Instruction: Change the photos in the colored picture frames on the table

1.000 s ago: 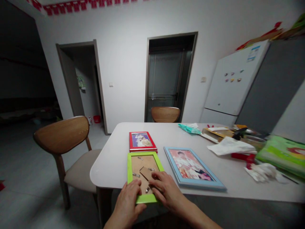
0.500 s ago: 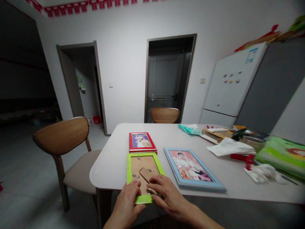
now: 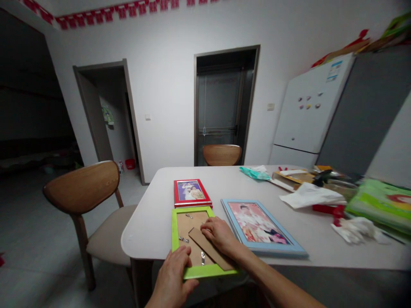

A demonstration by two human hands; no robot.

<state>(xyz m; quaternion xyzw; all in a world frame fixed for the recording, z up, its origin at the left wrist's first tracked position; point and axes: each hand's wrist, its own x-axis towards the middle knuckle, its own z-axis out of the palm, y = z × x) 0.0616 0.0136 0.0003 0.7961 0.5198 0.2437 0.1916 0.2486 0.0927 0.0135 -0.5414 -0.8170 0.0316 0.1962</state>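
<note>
A green picture frame [image 3: 175, 229] lies face down near the table's front edge, its brown backing board [image 3: 195, 217] showing. My left hand [image 3: 175, 269] grips the near left corner, fingertips over the border and thumb at the front edge. A brown stand leg [image 3: 210, 251] slants across the backing toward the near right corner. My right hand [image 3: 221, 236] reaches over the right side with curled fingers on the backing; what lies under the fingertips is hidden. Metal clips show at the top [image 3: 189, 216], left [image 3: 184, 239] and bottom [image 3: 203, 258].
Beyond is a red picture frame [image 3: 192, 202]; a blue picture frame [image 3: 233, 220] lies to the right. Farther right are white paper [image 3: 311, 196], crumpled tissue [image 3: 359, 230] and a green package [image 3: 382, 205]. A wooden chair [image 3: 83, 184] stands left of the white table [image 3: 146, 218].
My right hand has moved from the bottom clip up to the right side of the backing. The bottom clip and more of the stand leg now show. My left hand stays at its corner.
</note>
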